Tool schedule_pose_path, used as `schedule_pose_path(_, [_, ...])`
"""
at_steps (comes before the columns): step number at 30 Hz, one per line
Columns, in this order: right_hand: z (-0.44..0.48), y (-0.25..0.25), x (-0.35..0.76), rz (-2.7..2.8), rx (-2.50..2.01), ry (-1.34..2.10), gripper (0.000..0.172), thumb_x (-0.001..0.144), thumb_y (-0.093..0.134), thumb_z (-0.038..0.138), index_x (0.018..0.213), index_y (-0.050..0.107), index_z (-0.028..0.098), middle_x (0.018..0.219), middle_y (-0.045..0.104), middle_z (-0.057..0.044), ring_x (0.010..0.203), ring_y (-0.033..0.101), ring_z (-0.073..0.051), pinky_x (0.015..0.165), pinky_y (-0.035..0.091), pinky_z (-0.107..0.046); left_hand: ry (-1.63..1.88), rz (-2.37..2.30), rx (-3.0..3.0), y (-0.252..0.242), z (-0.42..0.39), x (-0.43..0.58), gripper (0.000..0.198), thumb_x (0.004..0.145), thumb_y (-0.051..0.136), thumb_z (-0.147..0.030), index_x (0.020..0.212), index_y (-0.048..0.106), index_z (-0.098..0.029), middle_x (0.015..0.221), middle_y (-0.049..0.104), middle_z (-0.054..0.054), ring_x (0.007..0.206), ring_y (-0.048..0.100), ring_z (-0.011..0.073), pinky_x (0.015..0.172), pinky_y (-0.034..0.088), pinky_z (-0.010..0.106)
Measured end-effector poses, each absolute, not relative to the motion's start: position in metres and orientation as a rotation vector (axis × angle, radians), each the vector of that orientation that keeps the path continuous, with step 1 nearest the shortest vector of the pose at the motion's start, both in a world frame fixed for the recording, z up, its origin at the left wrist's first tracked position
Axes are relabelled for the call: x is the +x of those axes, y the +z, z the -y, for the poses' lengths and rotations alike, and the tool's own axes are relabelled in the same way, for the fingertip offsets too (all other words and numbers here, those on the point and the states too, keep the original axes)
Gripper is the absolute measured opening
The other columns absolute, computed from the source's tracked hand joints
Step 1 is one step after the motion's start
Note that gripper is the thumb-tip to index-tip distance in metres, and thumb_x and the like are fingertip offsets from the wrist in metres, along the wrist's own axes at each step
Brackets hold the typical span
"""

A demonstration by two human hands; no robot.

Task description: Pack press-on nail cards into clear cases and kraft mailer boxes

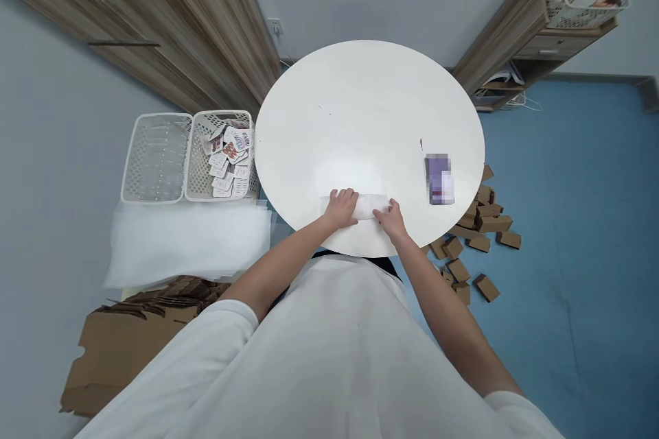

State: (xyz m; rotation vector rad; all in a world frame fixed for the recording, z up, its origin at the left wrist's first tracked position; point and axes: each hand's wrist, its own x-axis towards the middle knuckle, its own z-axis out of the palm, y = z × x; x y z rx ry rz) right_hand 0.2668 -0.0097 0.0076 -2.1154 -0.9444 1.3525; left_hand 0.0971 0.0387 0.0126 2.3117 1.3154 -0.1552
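White table [360, 96] beneath hands [342, 209] and wrap [369, 206]; baskets [189, 159] hold cards [223, 182], clear plastic [163, 159].

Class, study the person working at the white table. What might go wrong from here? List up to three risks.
1. The white wrap lies near the front edge of the table, so it might slip off if the left hand and right hand lose it.
2. The purple item lies to the right of the right hand; a wide sweep could knock it.
3. Small brown boxes are scattered on the floor, perhaps a tripping risk.
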Motion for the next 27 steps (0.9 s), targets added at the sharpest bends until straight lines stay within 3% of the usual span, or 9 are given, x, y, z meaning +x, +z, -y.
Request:
schedule_pose_path(6, [0.012,0.012,0.262,1.094,-2.094,1.374,0.042,0.066,0.059,0.04,0.102,0.054,0.019,0.101,0.059,-0.008,0.089,0.055,-0.021,0.072,0.045,-0.032,-0.141,-1.252,2.301,0.01,-0.027,0.085,0.072,0.056,0.072,-0.036,0.117,0.038,-0.018,0.117,0.044,0.013,0.107,0.041,0.03,0.097,0.017,0.045])
schedule_pose_path(9, [0.012,0.012,0.26,1.151,-2.12,1.267,0.045,0.061,0.062,0.038,0.101,0.053,0.02,0.107,0.056,-0.007,0.096,0.052,-0.021,0.078,0.043,-0.032,-0.162,-1.244,2.307,0.011,-0.025,0.082,0.071,0.056,0.071,-0.036,0.117,0.039,-0.018,0.117,0.044,0.012,0.106,0.041,0.0296,0.096,0.018,0.045])
schedule_pose_path(12, [0.011,0.011,0.256,1.059,-2.061,1.321,0.052,0.063,0.059,0.039,0.109,0.047,0.019,0.099,0.056,-0.006,0.086,0.054,-0.018,0.074,0.044,-0.029,-0.201,-1.226,2.329,0.013,-0.024,0.082,0.068,0.057,0.07,-0.031,0.117,0.039,-0.018,0.117,0.045,0.013,0.106,0.041,0.0288,0.096,0.018,0.046])
schedule_pose_path(16, [0.016,0.009,0.253,0.883,-2.009,1.39,0.035,0.068,0.052,0.039,0.095,0.052,0.017,0.083,0.058,-0.004,0.072,0.054,-0.016,0.064,0.044,-0.027,-0.225,-1.176,2.362,0.015,-0.025,0.088,0.07,0.058,0.069,-0.022,0.12,0.037,-0.018,0.121,0.043,0.014,0.113,0.038,0.0295,0.099,0.014,0.048])
schedule_pose_path(22, [0.026,0.011,0.261,0.822,-1.966,1.369,0.03,0.075,0.041,0.037,0.096,0.049,0.017,0.086,0.059,-0.005,0.072,0.055,-0.015,0.061,0.045,-0.025,-0.188,-1.141,2.469,0.02,-0.014,0.101,0.078,0.061,0.065,-0.019,0.13,0.028,-0.018,0.141,0.024,0.015,0.131,0.013,0.0324,0.103,0.007,0.049])
schedule_pose_path(27, [0.018,0.02,0.256,0.925,-1.912,1.394,0.031,0.078,0.036,0.037,0.095,0.053,0.017,0.081,0.061,-0.004,0.068,0.054,-0.014,0.06,0.045,-0.025,-0.118,-1.227,2.344,0.023,0.006,0.09,0.058,0.071,0.057,-0.026,0.126,0.037,-0.022,0.133,0.037,0.012,0.122,0.032,0.03,0.1,0.021,0.045])
